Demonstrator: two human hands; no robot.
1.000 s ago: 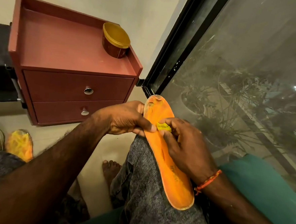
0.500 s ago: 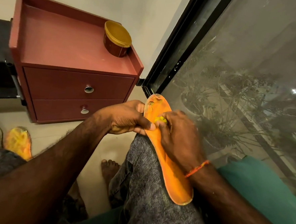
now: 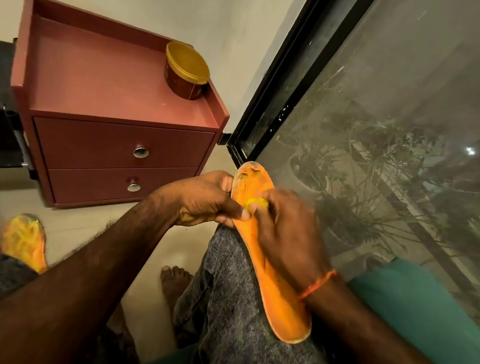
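Head view: the orange insole (image 3: 271,283) lies on the knee (image 3: 227,266), long axis running from frame centre down to lower right, toe end up. Both hands are at the toe end. Left hand (image 3: 203,199) pinches its left edge. Right hand (image 3: 289,233), a bit blurry, curls around a yellow wad (image 3: 257,203) pressed onto it.

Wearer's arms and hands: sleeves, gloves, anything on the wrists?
No sleeves in view on either arm. Left hand and right hand are ungloved, with no rings or watch visible. One thin orange thread band circles the right wrist.
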